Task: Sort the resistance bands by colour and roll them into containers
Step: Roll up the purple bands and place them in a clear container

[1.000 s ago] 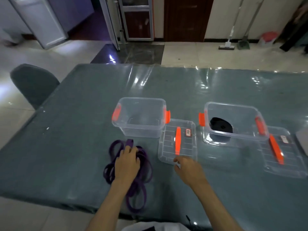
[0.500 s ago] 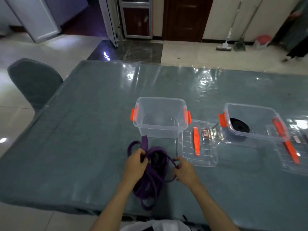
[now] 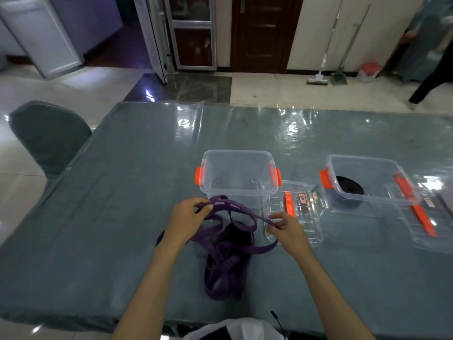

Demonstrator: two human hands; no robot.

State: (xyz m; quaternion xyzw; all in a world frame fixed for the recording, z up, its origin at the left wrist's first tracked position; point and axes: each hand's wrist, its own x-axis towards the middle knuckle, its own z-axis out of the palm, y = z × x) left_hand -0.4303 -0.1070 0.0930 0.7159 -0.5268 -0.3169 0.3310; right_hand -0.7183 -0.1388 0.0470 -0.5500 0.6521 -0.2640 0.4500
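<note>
Now my left hand [image 3: 187, 220] and right hand [image 3: 285, 228] pinch one purple band [image 3: 228, 241] strand taut, just before the empty container [image 3: 236, 176], to untangle it for rolling.

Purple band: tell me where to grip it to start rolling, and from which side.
Grip the flat strand of the purple band stretched between the left hand and right hand, coming from above. That span is lifted and untwisted; the tangled loops nearer the table edge would probably snag.
</note>
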